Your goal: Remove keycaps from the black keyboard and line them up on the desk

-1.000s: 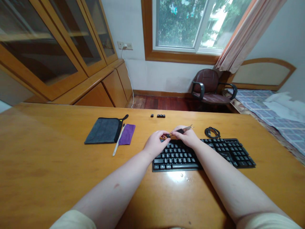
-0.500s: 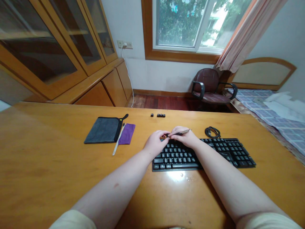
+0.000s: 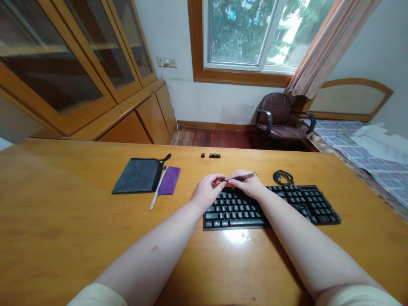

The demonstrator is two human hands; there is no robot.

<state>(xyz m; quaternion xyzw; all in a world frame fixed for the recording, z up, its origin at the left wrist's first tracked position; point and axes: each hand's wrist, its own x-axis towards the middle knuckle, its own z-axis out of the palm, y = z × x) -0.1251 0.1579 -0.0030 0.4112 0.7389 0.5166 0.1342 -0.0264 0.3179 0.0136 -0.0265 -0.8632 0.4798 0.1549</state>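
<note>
Over the upper left part of a black keyboard (image 3: 242, 208), my two hands meet fingertip to fingertip. My right hand (image 3: 247, 183) is closed on a slim tool with a dark handle and thin metal wires at its far end, which looks like a keycap puller (image 3: 248, 176). The fingers of my left hand (image 3: 208, 189) pinch a small dark piece at the tool's near end, apparently a keycap (image 3: 223, 180); the fingers partly cover it. Several loose black keycaps (image 3: 214, 156) lie behind the hands near the table's far edge, one standing apart from the others.
Left of the keyboard lie a grey cloth pouch (image 3: 137, 175), a white toothbrush-like brush (image 3: 154, 197) and a purple cloth (image 3: 169, 180). A coiled black cable (image 3: 283, 177) rests behind the keyboard. Beyond the wooden table (image 3: 79, 238) stands a brown armchair (image 3: 276, 111).
The view has shifted slightly. My fingers have turned a little at the tool's near end, and a reddish bit seen earlier by my left fingers no longer shows.
</note>
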